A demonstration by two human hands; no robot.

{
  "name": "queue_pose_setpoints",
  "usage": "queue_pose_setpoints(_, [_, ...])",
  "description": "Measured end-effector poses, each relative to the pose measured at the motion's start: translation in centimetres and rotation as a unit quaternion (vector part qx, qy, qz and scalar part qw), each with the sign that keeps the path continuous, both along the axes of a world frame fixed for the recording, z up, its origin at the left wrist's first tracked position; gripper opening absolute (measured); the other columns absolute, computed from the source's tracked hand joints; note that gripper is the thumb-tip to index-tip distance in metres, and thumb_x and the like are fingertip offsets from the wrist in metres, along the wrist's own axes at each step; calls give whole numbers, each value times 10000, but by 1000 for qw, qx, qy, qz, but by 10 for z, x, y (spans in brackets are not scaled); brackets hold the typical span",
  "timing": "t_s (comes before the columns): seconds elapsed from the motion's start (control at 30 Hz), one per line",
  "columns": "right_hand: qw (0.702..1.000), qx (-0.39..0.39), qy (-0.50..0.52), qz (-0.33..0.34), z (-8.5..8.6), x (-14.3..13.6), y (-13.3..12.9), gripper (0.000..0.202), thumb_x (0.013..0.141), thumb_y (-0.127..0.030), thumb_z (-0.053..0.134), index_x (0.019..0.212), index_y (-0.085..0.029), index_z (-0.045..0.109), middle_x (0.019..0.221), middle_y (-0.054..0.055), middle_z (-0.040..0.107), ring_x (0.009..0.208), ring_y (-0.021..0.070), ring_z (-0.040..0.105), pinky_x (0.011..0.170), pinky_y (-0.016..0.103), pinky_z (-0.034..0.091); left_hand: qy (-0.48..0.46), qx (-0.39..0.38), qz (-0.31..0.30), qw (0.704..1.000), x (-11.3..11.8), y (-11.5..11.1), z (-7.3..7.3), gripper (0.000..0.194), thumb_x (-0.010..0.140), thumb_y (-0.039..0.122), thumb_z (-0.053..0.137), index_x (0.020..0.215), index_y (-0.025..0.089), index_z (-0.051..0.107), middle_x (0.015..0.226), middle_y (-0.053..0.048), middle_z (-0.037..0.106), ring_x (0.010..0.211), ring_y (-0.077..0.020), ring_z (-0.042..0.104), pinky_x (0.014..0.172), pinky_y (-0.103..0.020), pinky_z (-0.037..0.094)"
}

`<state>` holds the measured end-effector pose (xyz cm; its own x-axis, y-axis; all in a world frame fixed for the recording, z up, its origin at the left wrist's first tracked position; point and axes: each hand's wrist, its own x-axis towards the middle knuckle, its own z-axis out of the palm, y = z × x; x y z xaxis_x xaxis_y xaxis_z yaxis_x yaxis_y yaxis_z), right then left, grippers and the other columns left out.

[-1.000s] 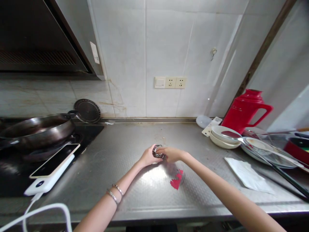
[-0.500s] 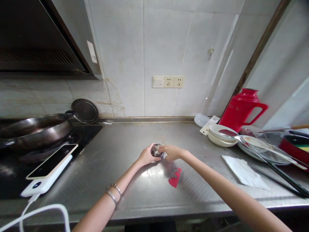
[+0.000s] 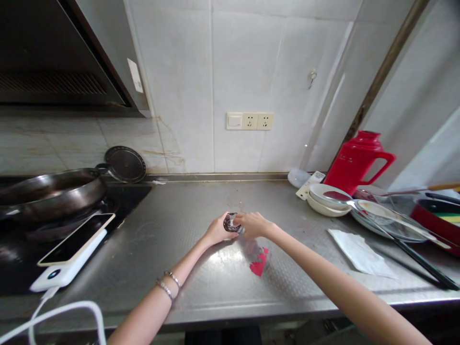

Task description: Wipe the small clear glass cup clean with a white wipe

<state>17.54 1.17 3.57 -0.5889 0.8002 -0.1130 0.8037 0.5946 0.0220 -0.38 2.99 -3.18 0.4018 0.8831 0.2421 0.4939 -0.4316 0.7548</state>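
My left hand (image 3: 218,230) is wrapped round a small round cup-like vessel (image 3: 227,222), dark and shiny with a pale inside, at the middle of the steel counter. The vessel's opening faces up toward me. From the right, my right hand (image 3: 254,224) reaches over with bent fingers, their tips at the vessel's opening. Something whitish shows by those fingertips, but I cannot make out what it is. Just in front of my right hand, a red ragged-edged scrap (image 3: 258,263) lies on the counter.
At left, a large metal pan (image 3: 53,194) sits on the black stove, with a phone (image 3: 77,239) on a white device and cable in front. On the right stand a red thermos (image 3: 355,160), stacked bowls (image 3: 328,206), plates with utensils, and a white tissue (image 3: 359,251).
My right hand's fingers have shifted slightly at the vessel's opening. My left hand keeps its hold, and the whole view has drifted a little.
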Motion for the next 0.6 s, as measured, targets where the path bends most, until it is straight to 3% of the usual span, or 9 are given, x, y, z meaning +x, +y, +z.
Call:
queue_pose_setpoints(0.17, [992, -75, 87, 52, -3, 0, 4, 356, 649, -114, 530, 983, -187, 626, 1049, 75, 649, 909, 223, 627, 701, 264, 461, 4, -5, 3, 1000, 0, 0, 0, 680, 534, 334, 790, 1147, 216, 519, 972, -13, 687, 843, -183, 644, 714, -245, 477])
queue_pose_setpoints(0.3, [982, -80, 137, 100, -9, 0, 6, 377, 652, -63, 504, 995, -163, 623, 1114, 81, 630, 976, 198, 608, 787, 253, 456, 3, -3, 6, 1000, 1, -2, 2, 673, 536, 325, 783, 1147, 217, 523, 954, -5, 689, 831, -184, 644, 714, -252, 483])
queue_pose_setpoints(0.43, [994, -35, 81, 65, -10, 2, 4, 573, 649, -103, 529, 1191, -288, 543, 1285, 27, 554, 1021, 232, 611, 740, 289, 476, 1, 9, 1, 1000, 1, -2, 3, 665, 548, 312, 774, 1157, 226, 521, 998, -15, 688, 879, -194, 642, 744, -258, 483])
queue_pose_setpoints(0.6, [1000, 27, 0, 12, -5, 2, -1, 461, 682, -149, 541, 1115, -304, 577, 1165, 34, 618, 899, 241, 650, 654, 295, 466, 5, 15, 9, 1000, 1, -2, 1, 691, 526, 335, 791, 1151, 230, 514, 1018, -14, 682, 880, -194, 639, 753, -262, 478])
